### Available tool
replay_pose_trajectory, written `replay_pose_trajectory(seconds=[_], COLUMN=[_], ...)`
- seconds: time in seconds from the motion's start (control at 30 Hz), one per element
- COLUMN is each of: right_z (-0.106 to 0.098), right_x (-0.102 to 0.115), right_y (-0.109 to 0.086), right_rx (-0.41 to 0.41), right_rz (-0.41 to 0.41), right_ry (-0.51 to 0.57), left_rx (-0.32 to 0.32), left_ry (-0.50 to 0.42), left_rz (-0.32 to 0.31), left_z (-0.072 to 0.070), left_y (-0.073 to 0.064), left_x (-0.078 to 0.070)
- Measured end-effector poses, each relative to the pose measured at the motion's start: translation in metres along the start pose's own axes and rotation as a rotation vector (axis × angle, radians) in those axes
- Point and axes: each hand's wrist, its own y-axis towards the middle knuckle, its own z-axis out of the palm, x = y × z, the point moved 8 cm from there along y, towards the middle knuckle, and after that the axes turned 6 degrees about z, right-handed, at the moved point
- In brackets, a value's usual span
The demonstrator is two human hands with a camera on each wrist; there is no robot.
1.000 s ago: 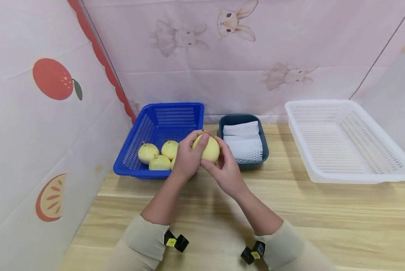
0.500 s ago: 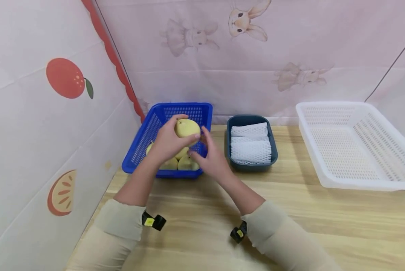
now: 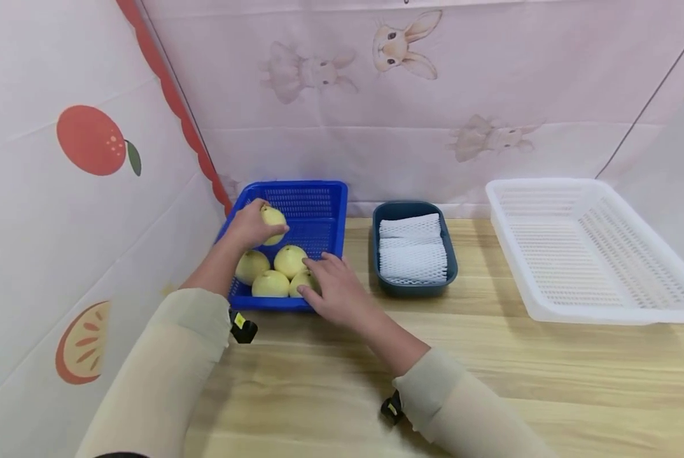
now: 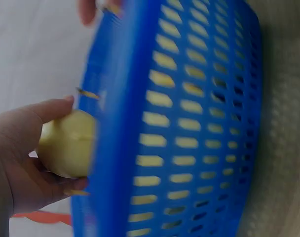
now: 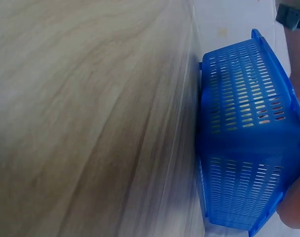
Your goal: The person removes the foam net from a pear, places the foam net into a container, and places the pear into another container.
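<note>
In the head view my left hand [image 3: 249,227] holds a pale yellow pear [image 3: 274,224] at the left of the blue basket [image 3: 298,184], thumb along its near side. The left wrist view shows fingers and thumb round that pear [image 4: 68,145], partly hidden behind the basket's rim [image 4: 125,118]. Several more pears [image 3: 270,284] lie together at the basket's front. My right hand [image 3: 338,289] reaches over the front right corner, thumb and fingers spread over the pear [image 3: 301,281] there. In the right wrist view just a bit of this hand [image 5: 295,202] shows beside the basket [image 5: 243,138].
To the right of the basket stands a dark teal tub [image 3: 452,273] with white foam net sleeves [image 3: 413,254] in it. A white slotted basket [image 3: 611,313] sits at the far right of the wooden table [image 3: 479,356]. Fabric walls [image 3: 399,159] enclose the back and left.
Both hands held one pear near the tub a second ago. The left hand has carried it left over the blue basket; the right hand has let go and lowered to the basket's front right corner.
</note>
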Motion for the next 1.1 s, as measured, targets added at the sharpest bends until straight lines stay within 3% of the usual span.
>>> replay_pose_trajectory(seconds=[0.2, 0.33, 0.47, 0.6, 0.83, 1.0, 1.1], right_z=[0.009, 0.009, 0.006, 0.003, -0.005, -0.013, -0.020], right_x=[0.008, 0.012, 0.011, 0.008, -0.005, -0.015, -0.025], right_y=[-0.002, -0.004, -0.006, -0.004, 0.004, 0.012, 0.015], right_rx=[0.036, 0.033, 0.027, 0.033, 0.045, 0.081, 0.070], right_rz=[0.001, -0.002, 0.005, 0.008, -0.013, -0.078, -0.123], right_ry=[-0.012, 0.000, 0.012, 0.029, 0.029, 0.039, -0.020], left_rx=[0.158, 0.229, 0.270, 0.265, 0.189, 0.093, 0.057], left_ry=[0.066, 0.048, 0.033, 0.019, 0.008, 0.102, 0.174], left_rz=[-0.030, -0.066, -0.069, -0.075, -0.066, 0.013, 0.057], left_z=[0.026, 0.035, 0.036, 0.032, 0.022, 0.011, 0.008], left_y=[0.006, 0.005, 0.005, 0.006, 0.013, 0.021, 0.024], left_x=[0.044, 0.054, 0.048, 0.044, 0.028, 0.001, -0.017])
